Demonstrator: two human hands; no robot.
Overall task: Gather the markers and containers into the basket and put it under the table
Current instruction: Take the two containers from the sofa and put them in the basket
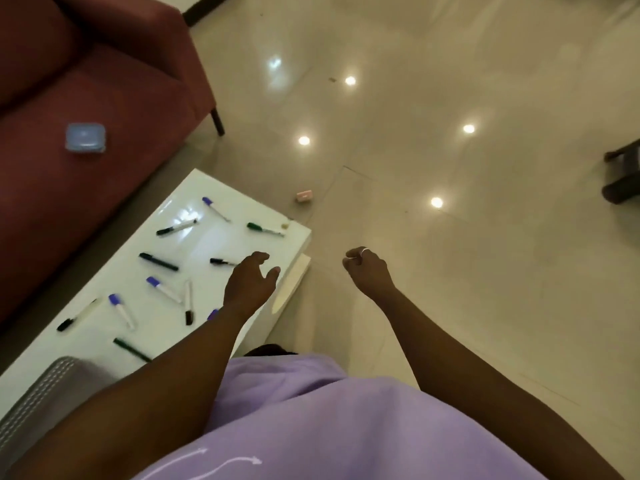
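Eleven thin white markers with coloured caps lie scattered flat on the shiny white counter (242, 216), all pointing different ways. Four have purple caps: one at the far end (215, 208), one in the middle (163, 289), one nearer the front (121, 310), and one (213, 314) mostly hidden behind the left arm. Four have black caps: one (176, 227) near the far end, one (222, 262) just beside the left hand, one standing straight up and down in the view (188, 302), and one (79, 315) at the left edge. Three look dark green: one (265, 230) near the far right corner, one (158, 261) in the middle, and one (132, 350) close to the person.

One small square blue plastic container with a lid (85, 138) sits on the seat of the dark red sofa (104, 81), well apart from the markers.

One grey plastic basket with little holes (41, 393) stands on the near end of the counter, partly behind the left arm.

The left hand (250, 280) hovers over the counter's right edge, fingers loose and curled, holding nothing. The right hand (367, 270) hangs over the shiny cream floor (450, 81), loosely curled, with a ring (364, 251) on it, and nothing in it.

A small pink block (304, 196) lies on the floor beyond the counter.
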